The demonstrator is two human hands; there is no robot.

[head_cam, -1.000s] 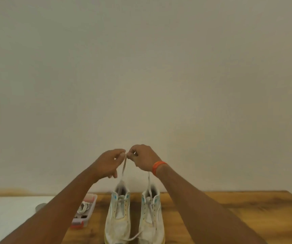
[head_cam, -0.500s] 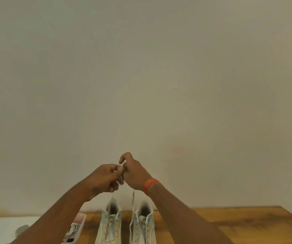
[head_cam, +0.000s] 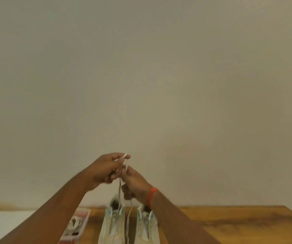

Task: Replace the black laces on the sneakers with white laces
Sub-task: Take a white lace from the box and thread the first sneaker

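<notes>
White lace [head_cam: 119,189] hangs vertically from both pinching hands, left hand [head_cam: 106,170] above right hand [head_cam: 134,184], to left sneaker [head_cam: 112,224] at the desk's [head_cam: 229,221] far edge.

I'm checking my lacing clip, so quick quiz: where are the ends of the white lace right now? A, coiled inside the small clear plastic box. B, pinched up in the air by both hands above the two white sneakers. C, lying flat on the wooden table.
B: the left hand and right hand pinch the white lace above the two white sneakers.
</notes>
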